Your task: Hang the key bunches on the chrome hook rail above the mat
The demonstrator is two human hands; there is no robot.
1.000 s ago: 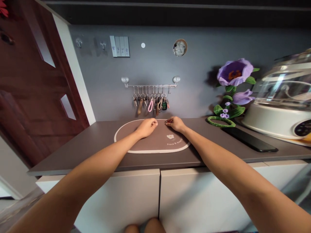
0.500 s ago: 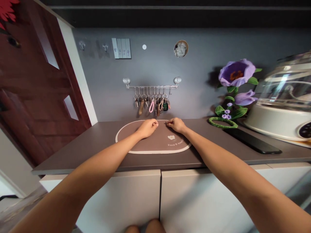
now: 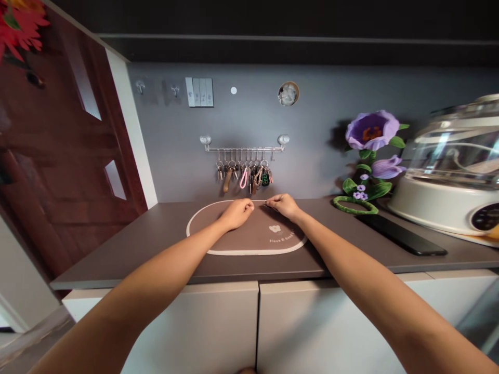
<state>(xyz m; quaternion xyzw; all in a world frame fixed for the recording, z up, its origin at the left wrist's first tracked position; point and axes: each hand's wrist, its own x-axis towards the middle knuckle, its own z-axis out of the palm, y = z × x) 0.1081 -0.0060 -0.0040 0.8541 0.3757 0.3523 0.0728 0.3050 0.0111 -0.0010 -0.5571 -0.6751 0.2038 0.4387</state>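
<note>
My left hand [image 3: 238, 213] is curled closed over the brown oval mat [image 3: 241, 241]; what its fingers hold, if anything, is hidden. Just across from it, my right hand [image 3: 285, 205] pinches something small and dark at its fingertips, too small to name. A narrow gap parts the two hands, both near the mat's far edge. Behind them, several keys [image 3: 233, 169] hang on hooks from a clear rail [image 3: 245, 149] on the wall. Among these are a pink strap [image 3: 244, 177], a brown strap [image 3: 227, 181] and a black-and-green key fob [image 3: 265, 178].
At the right, purple artificial flowers [image 3: 372, 131] stand beside a cream appliance with a clear cover [image 3: 440, 205]. A black phone [image 3: 403, 236] lies on the dark counter [image 3: 156, 249]. White cabinet doors [image 3: 195, 327] are below, and a dark shelf [image 3: 273, 49] overhangs the wall.
The view has tilted up slightly, so everything sits a little lower in the picture. Both hands stay over the mat, with the right hand's fingers turned slightly.
</note>
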